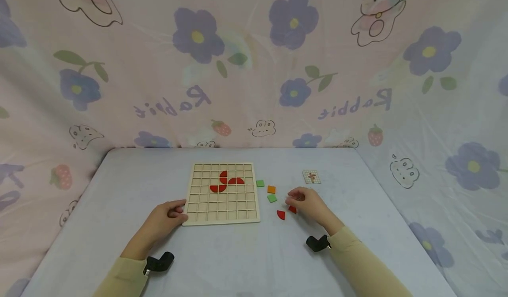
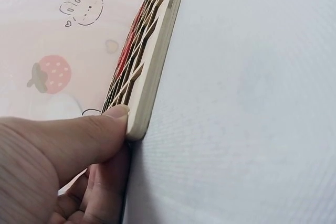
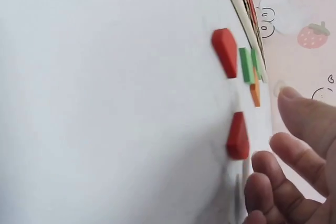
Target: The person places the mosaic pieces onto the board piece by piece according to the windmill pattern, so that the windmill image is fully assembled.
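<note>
A pale wooden grid board (image 1: 222,216) lies on the table, with several red quarter-circle pieces (image 1: 236,181) set in its upper middle squares. My left hand (image 1: 160,221) holds the board's left edge near the front corner; in the left wrist view the thumb (image 2: 100,132) lies on the rim and the other fingers are partly hidden. To the right of the board, my right hand (image 1: 311,205) hovers over a loose red quarter-circle piece (image 3: 239,139), thumb apart from the loosely bent fingers and nothing between them. Another red quarter-circle (image 1: 281,215) lies just left of it.
Two green square tiles (image 1: 271,198) and an orange square tile (image 1: 271,189) lie between the board and my right hand. Farther back is a small pattern card (image 1: 311,176) showing a red figure on a grid. A printed cloth (image 1: 254,76) hangs behind the white table (image 1: 131,178).
</note>
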The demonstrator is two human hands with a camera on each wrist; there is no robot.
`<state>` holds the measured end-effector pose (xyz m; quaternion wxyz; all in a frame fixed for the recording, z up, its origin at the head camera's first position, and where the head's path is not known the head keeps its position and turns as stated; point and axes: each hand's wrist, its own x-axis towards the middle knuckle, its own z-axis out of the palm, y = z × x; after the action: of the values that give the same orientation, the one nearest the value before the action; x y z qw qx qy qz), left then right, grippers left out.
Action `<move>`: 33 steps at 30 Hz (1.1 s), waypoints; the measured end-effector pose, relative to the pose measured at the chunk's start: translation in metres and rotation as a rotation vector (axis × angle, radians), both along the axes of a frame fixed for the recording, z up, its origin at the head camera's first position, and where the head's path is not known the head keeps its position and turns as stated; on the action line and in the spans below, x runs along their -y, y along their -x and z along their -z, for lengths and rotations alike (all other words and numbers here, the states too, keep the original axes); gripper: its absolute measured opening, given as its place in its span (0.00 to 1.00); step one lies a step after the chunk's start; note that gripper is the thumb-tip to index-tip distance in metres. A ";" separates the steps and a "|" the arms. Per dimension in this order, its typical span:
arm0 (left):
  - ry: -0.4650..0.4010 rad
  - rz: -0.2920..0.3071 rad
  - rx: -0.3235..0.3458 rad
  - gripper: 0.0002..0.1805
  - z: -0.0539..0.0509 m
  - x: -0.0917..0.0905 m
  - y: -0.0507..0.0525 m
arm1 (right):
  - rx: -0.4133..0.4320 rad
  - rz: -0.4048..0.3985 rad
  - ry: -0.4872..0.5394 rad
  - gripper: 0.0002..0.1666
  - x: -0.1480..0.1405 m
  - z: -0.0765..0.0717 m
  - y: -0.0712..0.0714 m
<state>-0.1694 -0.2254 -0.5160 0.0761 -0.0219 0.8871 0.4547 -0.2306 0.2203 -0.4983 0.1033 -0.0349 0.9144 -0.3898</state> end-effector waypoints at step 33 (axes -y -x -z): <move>0.013 0.004 0.005 0.30 -0.003 -0.002 -0.002 | 0.014 0.070 -0.078 0.12 -0.001 0.011 -0.017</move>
<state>-0.1672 -0.2237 -0.5126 0.0793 -0.0216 0.8899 0.4486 -0.2134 0.2215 -0.5088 0.0972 0.0041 0.9289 -0.3573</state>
